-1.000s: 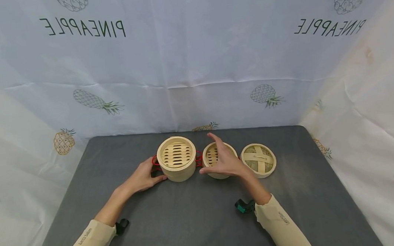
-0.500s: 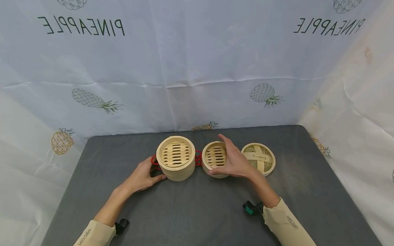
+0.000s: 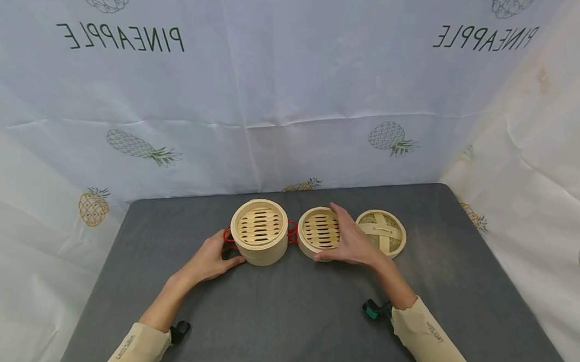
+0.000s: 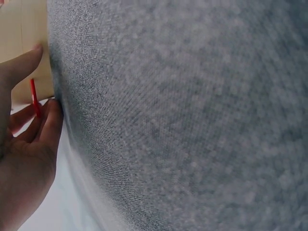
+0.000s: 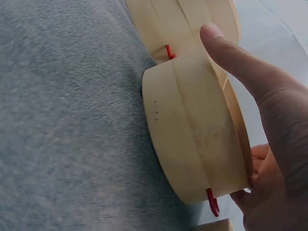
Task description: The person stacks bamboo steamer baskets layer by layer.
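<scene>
Two bamboo steamer baskets, seemingly stacked, form a tall steamer [image 3: 261,256] with a slatted top and red side handles. My left hand [image 3: 209,260] holds its left side, thumb on the front wall; in the left wrist view the curled fingers [image 4: 50,125] lie by a red handle [image 4: 34,96]. To its right sits a lower single steamer basket [image 3: 320,228], slats facing up. My right hand [image 3: 354,243] spans this basket's right side, thumb near the front and fingers toward the back. In the right wrist view the thumb [image 5: 240,60] is extended over the basket [image 5: 192,125]; contact is unclear.
A round woven bamboo lid [image 3: 382,233] with crossed strips lies right of the single basket, partly behind my right hand. The grey tabletop [image 3: 278,324] ends at a pineapple-print curtain [image 3: 246,96] behind and at the sides.
My right hand has shifted right, from over the single basket to its right edge, uncovering more of the slats. The baskets, the lid and my left hand stay in place.
</scene>
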Demonstrator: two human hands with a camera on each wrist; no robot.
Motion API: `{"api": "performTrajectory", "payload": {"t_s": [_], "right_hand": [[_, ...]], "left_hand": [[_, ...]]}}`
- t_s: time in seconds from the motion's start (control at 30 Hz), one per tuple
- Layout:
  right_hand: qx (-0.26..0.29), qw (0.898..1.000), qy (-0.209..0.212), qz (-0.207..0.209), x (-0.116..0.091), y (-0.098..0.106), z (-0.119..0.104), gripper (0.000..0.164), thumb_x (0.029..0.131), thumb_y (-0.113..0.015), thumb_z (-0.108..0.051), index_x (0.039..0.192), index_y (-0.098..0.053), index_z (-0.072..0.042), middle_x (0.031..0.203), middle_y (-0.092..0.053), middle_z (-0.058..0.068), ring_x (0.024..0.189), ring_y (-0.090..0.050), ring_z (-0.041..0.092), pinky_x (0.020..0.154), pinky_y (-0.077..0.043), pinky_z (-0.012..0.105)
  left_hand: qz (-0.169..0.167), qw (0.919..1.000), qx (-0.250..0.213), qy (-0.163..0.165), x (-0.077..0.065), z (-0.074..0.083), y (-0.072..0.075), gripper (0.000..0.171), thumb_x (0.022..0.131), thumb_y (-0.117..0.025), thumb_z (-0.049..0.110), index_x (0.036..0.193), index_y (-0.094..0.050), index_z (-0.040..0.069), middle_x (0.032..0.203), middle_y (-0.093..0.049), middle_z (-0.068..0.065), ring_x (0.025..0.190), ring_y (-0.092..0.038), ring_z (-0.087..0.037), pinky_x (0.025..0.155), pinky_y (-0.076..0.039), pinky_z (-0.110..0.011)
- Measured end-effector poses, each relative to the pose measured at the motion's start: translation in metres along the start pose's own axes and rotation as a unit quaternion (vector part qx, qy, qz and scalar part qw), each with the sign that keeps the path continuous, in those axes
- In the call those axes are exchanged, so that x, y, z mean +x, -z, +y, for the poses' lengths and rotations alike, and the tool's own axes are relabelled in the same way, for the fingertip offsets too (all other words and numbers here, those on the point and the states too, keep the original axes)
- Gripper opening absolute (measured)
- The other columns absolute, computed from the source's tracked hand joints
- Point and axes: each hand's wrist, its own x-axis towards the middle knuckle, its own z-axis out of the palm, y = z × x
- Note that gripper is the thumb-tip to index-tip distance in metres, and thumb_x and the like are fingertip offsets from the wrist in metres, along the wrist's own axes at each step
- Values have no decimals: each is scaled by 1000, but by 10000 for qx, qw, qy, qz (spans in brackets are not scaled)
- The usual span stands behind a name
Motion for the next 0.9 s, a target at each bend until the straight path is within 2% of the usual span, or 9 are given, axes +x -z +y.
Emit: {"api": "performTrajectory", "payload": {"t_s": [0.17, 0.27, 0.4, 0.53, 0.67, 0.9], "right_hand": [[-113, 9999, -105, 3, -1, -3, 4, 145, 70, -97, -61, 175, -11, -9, 180, -19, 23, 166, -28, 46, 126, -39, 70], [-211, 9997, -137, 21, -2, -5, 6, 145, 70, -98, -61, 174, -13, -5, 179, -20, 24, 164, -30, 47, 124, -41, 70], [-261, 9996, -144, 34, -3, -7, 8, 142, 72, -96, -61, 173, -14, -4, 177, -22, 26, 161, -35, 49, 120, -45, 71], [-145, 9996, -217, 74, -3, -9, 9, 137, 73, -95, -60, 173, -17, -7, 176, -24, 24, 159, -39, 47, 118, -47, 70], [-15, 9995, -259, 162, -3, -11, 10, 133, 73, -95, -59, 172, -22, -10, 174, -28, 21, 156, -43, 43, 119, -47, 67], [66, 9995, -199, 240, -4, -11, 12, 130, 73, -95, -58, 171, -25, -10, 171, -32, 19, 154, -45, 41, 119, -47, 66]], "left_hand": [[-135, 9998, -115, 126, 1, 1, 1, 73, 92, -89, 21, 152, -54, -1, 132, -68, -21, 119, -72, -36, 99, -63, -54], [-32, 10000, -89, -27, 1, -1, 0, 73, 91, -90, 21, 150, -55, -2, 129, -69, -21, 116, -73, -34, 95, -64, -52], [54, 9999, -38, -102, 1, -3, -1, 74, 89, -91, 22, 148, -56, -3, 126, -70, -22, 114, -73, -35, 94, -64, -55], [25, 10000, -59, -30, 0, -2, -1, 74, 88, -92, 20, 148, -56, -4, 128, -70, -23, 115, -73, -38, 95, -62, -59], [52, 9998, -127, -146, -1, -5, -2, 72, 90, -90, 19, 149, -56, -4, 128, -69, -24, 114, -74, -36, 94, -65, -52], [-213, 9993, -209, 223, 0, 2, -1, 73, 93, -88, 15, 154, -51, -3, 134, -67, -23, 121, -73, -37, 100, -64, -51]]}}
